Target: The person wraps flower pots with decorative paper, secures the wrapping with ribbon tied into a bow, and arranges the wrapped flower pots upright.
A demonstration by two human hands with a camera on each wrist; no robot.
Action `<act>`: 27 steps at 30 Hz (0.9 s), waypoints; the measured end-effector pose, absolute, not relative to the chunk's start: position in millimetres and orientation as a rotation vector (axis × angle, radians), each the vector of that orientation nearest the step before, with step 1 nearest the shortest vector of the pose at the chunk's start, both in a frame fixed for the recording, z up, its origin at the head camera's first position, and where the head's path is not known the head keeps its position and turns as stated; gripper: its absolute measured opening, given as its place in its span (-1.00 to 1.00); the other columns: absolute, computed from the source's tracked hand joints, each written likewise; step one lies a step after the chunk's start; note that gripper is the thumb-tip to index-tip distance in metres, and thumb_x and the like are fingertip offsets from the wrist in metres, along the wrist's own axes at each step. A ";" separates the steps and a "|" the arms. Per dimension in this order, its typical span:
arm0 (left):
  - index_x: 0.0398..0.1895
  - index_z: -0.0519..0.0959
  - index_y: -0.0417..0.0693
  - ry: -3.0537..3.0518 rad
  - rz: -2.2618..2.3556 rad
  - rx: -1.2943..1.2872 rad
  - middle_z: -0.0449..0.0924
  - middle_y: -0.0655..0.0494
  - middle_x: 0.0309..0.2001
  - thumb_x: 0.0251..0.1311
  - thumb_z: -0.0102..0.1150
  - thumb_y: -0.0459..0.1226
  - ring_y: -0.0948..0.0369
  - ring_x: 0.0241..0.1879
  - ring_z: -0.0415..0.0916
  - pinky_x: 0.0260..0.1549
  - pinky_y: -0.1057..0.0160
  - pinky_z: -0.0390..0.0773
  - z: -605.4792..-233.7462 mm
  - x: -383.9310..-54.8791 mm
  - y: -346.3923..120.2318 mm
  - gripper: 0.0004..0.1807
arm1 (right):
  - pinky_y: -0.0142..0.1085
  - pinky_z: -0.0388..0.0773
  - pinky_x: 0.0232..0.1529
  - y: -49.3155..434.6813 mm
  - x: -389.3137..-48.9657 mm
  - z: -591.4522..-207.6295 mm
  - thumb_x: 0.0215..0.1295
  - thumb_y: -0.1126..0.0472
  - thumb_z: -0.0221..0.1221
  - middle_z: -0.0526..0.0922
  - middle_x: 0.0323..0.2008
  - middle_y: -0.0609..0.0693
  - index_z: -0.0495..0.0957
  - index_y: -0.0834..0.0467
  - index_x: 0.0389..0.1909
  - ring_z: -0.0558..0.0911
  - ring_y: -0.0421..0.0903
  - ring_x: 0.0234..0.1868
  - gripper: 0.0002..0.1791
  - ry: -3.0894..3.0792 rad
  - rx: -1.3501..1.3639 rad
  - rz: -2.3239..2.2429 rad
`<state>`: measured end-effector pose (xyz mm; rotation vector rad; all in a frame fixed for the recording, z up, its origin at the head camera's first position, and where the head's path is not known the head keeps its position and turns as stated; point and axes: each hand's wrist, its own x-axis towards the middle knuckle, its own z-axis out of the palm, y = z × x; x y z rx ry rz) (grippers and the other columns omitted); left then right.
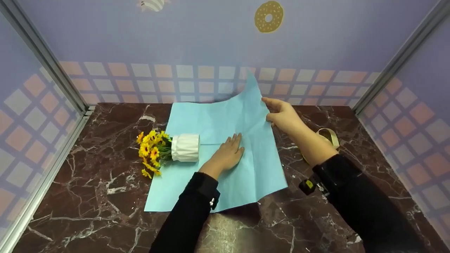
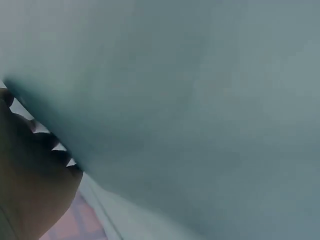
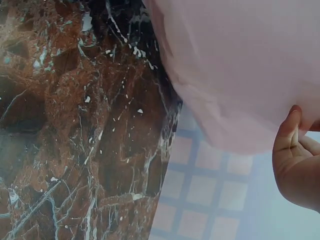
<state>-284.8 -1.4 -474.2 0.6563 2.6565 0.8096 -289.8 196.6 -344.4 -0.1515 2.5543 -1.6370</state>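
A large light blue sheet of wrapping paper [image 1: 218, 119] lies over the table, with its right side raised and bent up. My left hand [image 1: 228, 154] rests on the middle of the sheet with fingers extended. At the raised right edge, my right hand [image 1: 283, 114] pinches the paper between thumb and fingers. The right wrist view shows the thumb [image 3: 290, 127] against the sheet's pinkish underside [image 3: 235, 75]. On the paper's left part, a white ridged pot [image 1: 185, 148] lies on its side, its yellow flowers [image 1: 151, 151] pointing left past the paper's edge.
A pale yellow ribbon loop [image 1: 328, 137] lies at the right, partly hidden behind my right forearm. The dark marbled tabletop [image 1: 105, 196] ends at a patterned back wall [image 1: 197, 42], with side panels at left and right.
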 end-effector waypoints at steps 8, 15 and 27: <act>-0.36 0.63 -0.21 3.304 0.515 0.942 0.60 -0.08 -0.38 0.33 0.00 -0.33 -0.02 -0.35 0.57 -0.36 0.04 0.60 -449.8 -274.6 -39.7 -0.79 | -0.47 0.35 -0.62 196.3 -291.3 -348.8 0.20 0.49 -0.05 0.25 0.41 0.10 0.23 0.17 0.44 0.28 -0.28 -0.69 -0.29 2.546 -0.172 -1.641; -0.52 0.57 -0.19 3.480 0.296 0.657 0.52 -0.08 -0.47 0.15 0.10 -0.36 -0.05 -0.41 0.49 -0.34 -0.03 0.52 -432.0 -268.1 -96.0 -0.86 | -0.44 0.32 -0.64 201.6 -294.0 -352.7 0.28 0.47 -0.09 0.19 0.44 0.13 0.20 0.13 0.46 0.34 -0.25 -0.69 -0.32 2.551 -0.157 -1.609; 0.53 0.09 0.09 3.004 0.032 0.612 0.14 -0.23 0.42 0.14 0.35 -0.25 -0.24 0.39 0.04 0.28 -0.41 -0.12 -436.8 -276.5 -135.0 -0.09 | -0.32 0.36 -0.04 202.2 -300.2 -356.7 0.25 0.52 -0.12 0.22 0.42 0.18 0.22 0.24 0.43 0.34 0.02 0.30 -0.34 2.633 -0.165 -1.593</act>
